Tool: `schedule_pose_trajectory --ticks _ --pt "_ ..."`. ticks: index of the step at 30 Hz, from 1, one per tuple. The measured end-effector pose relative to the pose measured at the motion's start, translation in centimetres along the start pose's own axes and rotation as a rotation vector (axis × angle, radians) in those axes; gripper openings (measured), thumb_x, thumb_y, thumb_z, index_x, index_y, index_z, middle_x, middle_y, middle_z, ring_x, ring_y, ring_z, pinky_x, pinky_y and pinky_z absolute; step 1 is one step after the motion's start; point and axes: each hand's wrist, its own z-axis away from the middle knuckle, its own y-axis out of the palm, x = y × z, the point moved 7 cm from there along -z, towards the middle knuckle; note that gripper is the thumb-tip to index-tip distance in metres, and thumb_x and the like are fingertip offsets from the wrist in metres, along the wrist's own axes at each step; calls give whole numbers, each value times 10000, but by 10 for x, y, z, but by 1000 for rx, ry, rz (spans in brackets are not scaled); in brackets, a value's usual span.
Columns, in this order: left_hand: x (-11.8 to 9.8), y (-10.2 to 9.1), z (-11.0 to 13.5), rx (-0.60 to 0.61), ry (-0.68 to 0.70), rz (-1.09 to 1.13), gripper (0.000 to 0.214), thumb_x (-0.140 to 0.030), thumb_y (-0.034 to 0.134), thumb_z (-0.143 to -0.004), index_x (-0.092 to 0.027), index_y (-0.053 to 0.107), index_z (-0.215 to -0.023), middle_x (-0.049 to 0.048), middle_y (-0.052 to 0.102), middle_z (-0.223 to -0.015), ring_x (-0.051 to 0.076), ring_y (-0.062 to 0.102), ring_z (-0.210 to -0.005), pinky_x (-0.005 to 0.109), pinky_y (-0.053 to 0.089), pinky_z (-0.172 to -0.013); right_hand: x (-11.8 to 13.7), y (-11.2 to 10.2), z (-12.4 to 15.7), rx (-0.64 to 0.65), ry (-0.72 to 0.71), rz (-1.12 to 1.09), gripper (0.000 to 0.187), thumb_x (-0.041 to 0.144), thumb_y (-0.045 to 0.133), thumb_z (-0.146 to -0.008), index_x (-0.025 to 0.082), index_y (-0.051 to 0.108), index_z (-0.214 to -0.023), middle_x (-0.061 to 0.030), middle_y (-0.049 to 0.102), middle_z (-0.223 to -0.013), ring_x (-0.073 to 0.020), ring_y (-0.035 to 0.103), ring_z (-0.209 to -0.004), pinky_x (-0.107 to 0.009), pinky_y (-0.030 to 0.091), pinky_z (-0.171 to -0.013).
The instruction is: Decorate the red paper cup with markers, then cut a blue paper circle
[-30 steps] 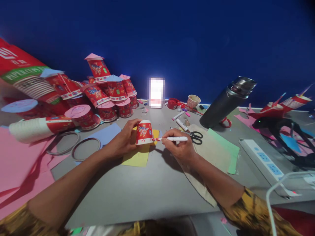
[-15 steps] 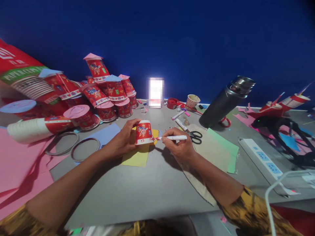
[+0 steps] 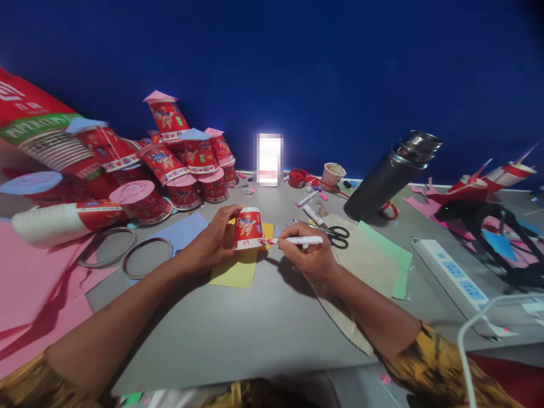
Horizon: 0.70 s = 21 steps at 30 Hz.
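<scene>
1. From over here, I'm gripping the red cup [image 3: 249,228] in the left hand [image 3: 217,239].
2. I'm pinching the white marker [image 3: 309,240] in the right hand [image 3: 312,256], tip pointing leftward at the cup.

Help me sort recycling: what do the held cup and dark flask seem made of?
Held cup: probably smooth, printed paper; the pack at left reads PAPERCUPS.
Dark flask: perhaps coated metal, matte; its top shines like steel, plastic possible.
</scene>
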Motion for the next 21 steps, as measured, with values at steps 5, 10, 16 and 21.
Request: schedule_pose_trajectory --ticks 5,10,16,21 --pt "0 1 0 -2 -5 -3 913 -348 909 -800 -334 427 -1575 165 520 -1575 407 582 -1457 695 467 -1237 0 0 0 -6 0 -16 100 258 703 -890 217 725 -802 9 727 -731 -115 546 -564 -253 419 -553" --pt "-4 -1 -1 12 7 -17 911 -331 915 -786 -329 445 -1566 152 530 -1562 396 580 -1454 681 448 -1259 -1 0 0 -5 3 -19 94 262 711 -884 217 725 -802 12 729 -730 -115 549 -567 -251 426 -561" --pt "-8 -2 -1 -17 16 -30 895 -364 922 -783 -329 463 -1551 147 550 -1553 399 558 -1482 675 419 -1280 -6 -2 -1 -11 86 -34 110 291 716 -879 219 728 -797 1 736 -753 -131 577 -599 -257 463 -577" --pt "-3 0 0 -9 2 -14 914 -374 932 -780 -337 457 -1561 151 542 -1560 393 587 -1455 659 443 -1265 -6 -1 -1 2 94 -27 116 300 713 -873 224 724 -786 2 732 -740 -139 580 -616 -265 467 -594"
